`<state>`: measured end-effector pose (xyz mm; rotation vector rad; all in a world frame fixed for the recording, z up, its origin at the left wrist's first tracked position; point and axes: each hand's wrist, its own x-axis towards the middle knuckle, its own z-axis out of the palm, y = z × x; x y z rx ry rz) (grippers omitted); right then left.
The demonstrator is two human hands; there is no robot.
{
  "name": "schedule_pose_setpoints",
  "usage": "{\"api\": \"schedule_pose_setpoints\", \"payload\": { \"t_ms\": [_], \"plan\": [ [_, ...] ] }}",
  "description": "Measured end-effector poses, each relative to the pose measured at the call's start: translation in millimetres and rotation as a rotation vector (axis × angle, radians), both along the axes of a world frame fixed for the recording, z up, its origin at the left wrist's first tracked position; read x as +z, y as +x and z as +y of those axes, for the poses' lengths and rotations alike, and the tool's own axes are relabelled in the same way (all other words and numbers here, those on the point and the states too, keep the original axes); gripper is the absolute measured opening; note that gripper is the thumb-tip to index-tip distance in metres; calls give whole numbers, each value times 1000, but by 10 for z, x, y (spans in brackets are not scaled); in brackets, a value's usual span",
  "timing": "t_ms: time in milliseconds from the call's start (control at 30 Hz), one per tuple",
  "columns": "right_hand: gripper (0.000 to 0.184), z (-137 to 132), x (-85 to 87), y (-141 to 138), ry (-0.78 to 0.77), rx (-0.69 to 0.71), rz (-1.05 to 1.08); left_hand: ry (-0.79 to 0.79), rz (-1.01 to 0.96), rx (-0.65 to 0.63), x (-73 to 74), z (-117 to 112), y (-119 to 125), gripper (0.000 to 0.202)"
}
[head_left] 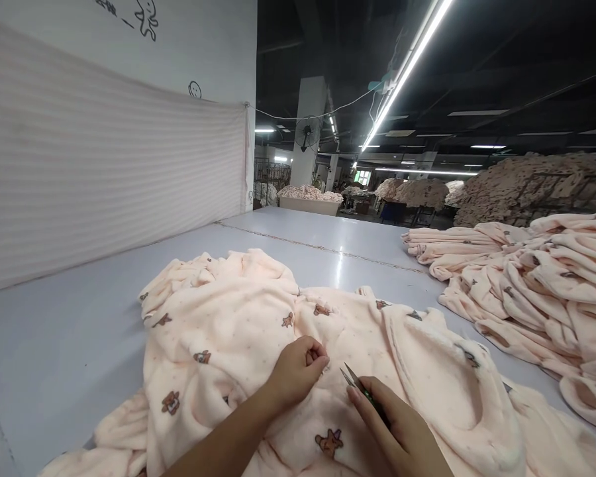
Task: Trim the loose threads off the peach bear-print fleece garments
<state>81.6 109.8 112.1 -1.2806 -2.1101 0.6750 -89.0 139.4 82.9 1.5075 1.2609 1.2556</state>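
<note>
A pale pink fleece garment (258, 331) with small brown bear prints lies bunched across the table in front of me. Over its middle, my left hand (300, 371) is closed in a pinch, thumb against the curled fingers; whatever is between the tips is too small to make out. Just to the right, my right hand (392, 421) grips a pair of thread snips (350, 376) with a dark green handle. Their two pointed blades are slightly apart and aim towards my left fingertips, a short gap away. The palm hides most of the handle.
A large heap of similar pink garments (536, 285) lies on the right of the pale table (372, 238). A striped cloth sheet (114, 159) hangs along the left. Farther back stand a full bin (308, 205), a pillar fan (306, 134) and big fabric piles (521, 185).
</note>
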Motion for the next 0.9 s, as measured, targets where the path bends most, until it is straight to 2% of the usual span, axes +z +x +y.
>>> {"api": "schedule_pose_setpoints", "payload": {
  "t_ms": [133,367,633,800,900],
  "plan": [
    [31,157,-71,-123,37,-75,-219,-82,-204,-99,-74,31,-90,26],
    [28,187,-92,-203,198,-99,-459,-91,-349,-98,-109,15,-94,31],
    [26,204,-111,-241,336,-102,-491,-77,-367,-89,-134,6,-114,33],
    [31,203,-151,-274,285,-127,-475,-66,-357,-85,-92,-5,-92,32],
    [33,190,-163,-295,226,-138,-422,-61,-377,-126,-93,-7,-135,36]
  ]
}}
